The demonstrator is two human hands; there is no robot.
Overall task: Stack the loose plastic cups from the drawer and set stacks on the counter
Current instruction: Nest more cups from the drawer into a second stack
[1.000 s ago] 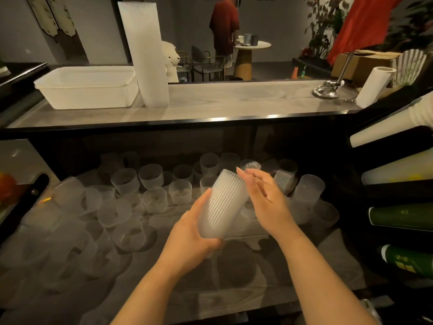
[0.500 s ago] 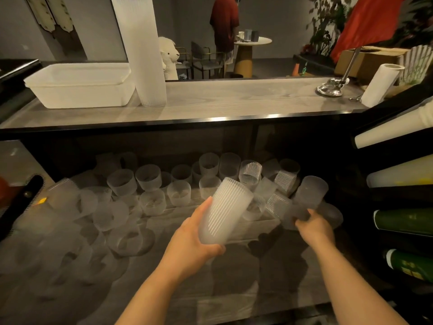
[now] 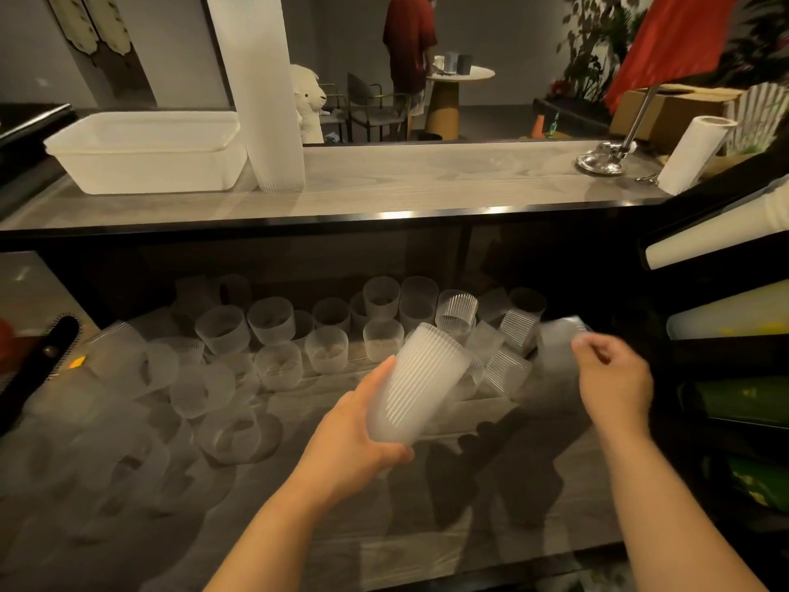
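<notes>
My left hand (image 3: 354, 437) grips a short stack of ribbed frosted cups (image 3: 416, 386), tilted with its open end up and to the right, above the drawer (image 3: 427, 527). My right hand (image 3: 615, 378) holds one blurred loose cup (image 3: 557, 335) lifted at the drawer's right side. Several loose cups (image 3: 273, 322) lie and stand across the drawer's back and left. A tall cup stack (image 3: 260, 91) stands on the counter (image 3: 427, 181).
A white plastic tub (image 3: 149, 151) sits on the counter's left, a paper towel roll (image 3: 691, 151) and a chrome base (image 3: 602, 160) on its right. Sleeves of cups (image 3: 726, 318) fill dark racks at the right. A person stands by a round table behind.
My right hand left the stack, reached to the drawer's right, gripped a loose cup and has lifted it. The left hand kept the stack in place.
</notes>
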